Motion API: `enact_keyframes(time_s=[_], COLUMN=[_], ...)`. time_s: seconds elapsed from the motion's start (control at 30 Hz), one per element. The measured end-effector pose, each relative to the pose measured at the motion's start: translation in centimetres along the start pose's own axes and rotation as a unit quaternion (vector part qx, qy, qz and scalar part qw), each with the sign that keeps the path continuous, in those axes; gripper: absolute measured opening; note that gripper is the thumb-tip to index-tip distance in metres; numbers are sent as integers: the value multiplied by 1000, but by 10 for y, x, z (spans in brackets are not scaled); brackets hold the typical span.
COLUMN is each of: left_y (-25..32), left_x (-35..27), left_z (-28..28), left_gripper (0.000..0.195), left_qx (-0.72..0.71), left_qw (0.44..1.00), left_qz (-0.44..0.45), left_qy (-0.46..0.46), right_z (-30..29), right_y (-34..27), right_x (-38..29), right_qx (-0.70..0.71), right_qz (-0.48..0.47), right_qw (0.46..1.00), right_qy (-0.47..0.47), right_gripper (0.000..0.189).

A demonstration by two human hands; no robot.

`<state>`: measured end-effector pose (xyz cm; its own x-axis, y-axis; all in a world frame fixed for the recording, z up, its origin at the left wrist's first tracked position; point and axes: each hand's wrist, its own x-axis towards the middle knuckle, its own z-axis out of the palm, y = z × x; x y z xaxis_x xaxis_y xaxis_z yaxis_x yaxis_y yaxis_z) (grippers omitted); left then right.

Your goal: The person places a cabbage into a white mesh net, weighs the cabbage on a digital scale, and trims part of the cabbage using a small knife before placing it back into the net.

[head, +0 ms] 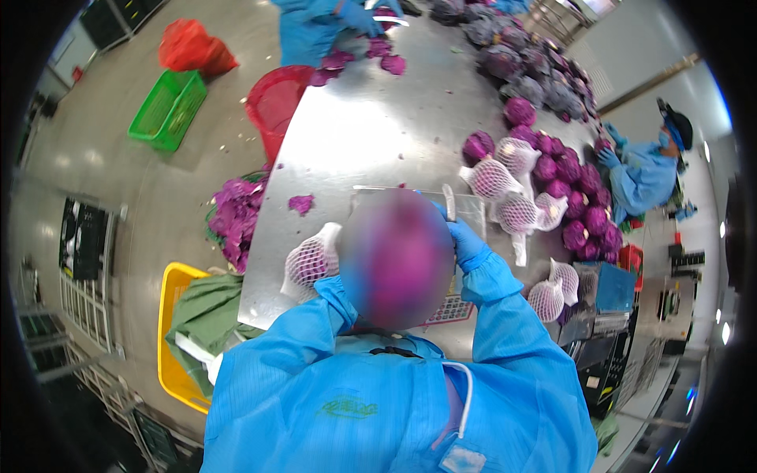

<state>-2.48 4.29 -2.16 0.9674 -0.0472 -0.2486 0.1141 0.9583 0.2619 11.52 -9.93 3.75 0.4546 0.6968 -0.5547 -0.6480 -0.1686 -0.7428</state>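
Note:
In the middle, a blurred patch hides most of what is between my hands. A large purple shape, probably a red cabbage (pixel 405 257), shows through it. My right hand (pixel 467 239), in a blue glove, is at the patch's right edge with fingers bent. Whether it grips the purple shape cannot be made out. A narrow white strip (pixel 449 201) stands by its fingers. Blur covers my left hand; only its blue sleeve (pixel 334 298) is plain. Left of it, a red cabbage in a white foam net (pixel 310 263) lies on the steel table (pixel 349 142).
Netted cabbages (pixel 517 213), peeled red cabbages (pixel 582 201) and darker unpeeled ones (pixel 532 65) cover the table's right side. A red bin (pixel 275 106), leaf-filled basket (pixel 236 216) and yellow crate (pixel 168 343) stand left. Co-workers are at the far end (pixel 307 29) and right (pixel 641 177).

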Motion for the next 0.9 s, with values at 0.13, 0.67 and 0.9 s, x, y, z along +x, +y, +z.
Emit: enact_keyframes(time_s=[0.13,0.67,0.9], left_y=[38,161,157], left_x=[-34,-170,-179], left_z=[-32,-201,-214], left_gripper=[45,46,46], left_qx=[-44,-144,-150], left_qw=[997,916,906], left_qz=[51,319,338], left_qy=[35,197,208], right_z=[85,198,248], right_y=[-28,148,55], right_x=[28,316,217], right_qx=[-96,-336,-371], right_qz=[-24,54,101], right_qw=[989,923,911], right_qy=[-107,-179,-151], right_gripper=[60,35,49])
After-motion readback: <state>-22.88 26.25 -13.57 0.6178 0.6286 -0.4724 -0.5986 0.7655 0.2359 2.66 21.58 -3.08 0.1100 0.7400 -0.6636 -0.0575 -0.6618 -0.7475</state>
